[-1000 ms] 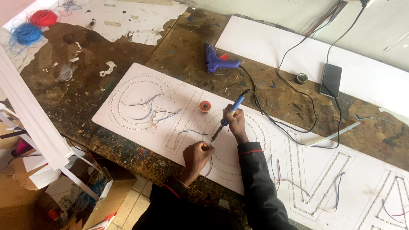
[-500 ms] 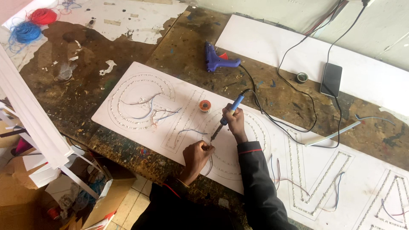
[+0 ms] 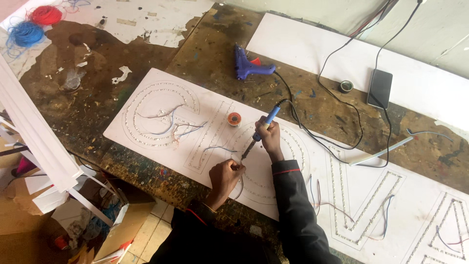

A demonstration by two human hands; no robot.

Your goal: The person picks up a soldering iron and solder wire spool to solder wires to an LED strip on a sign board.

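My right hand grips a blue-handled soldering iron, its tip slanting down to the left onto a long white sign board outlined with rows of small lights. My left hand is closed just below the tip, pinching a thin wire against the board. Loose blue and dark wires lie across the round letter shape to the left. A small orange solder spool sits on the board just above my hands.
A purple glue gun lies on the stained wooden bench behind the board. A black phone, a roll of black tape and cables lie at the right. Red and blue wire coils sit far left. White strips and scraps lie at the left edge.
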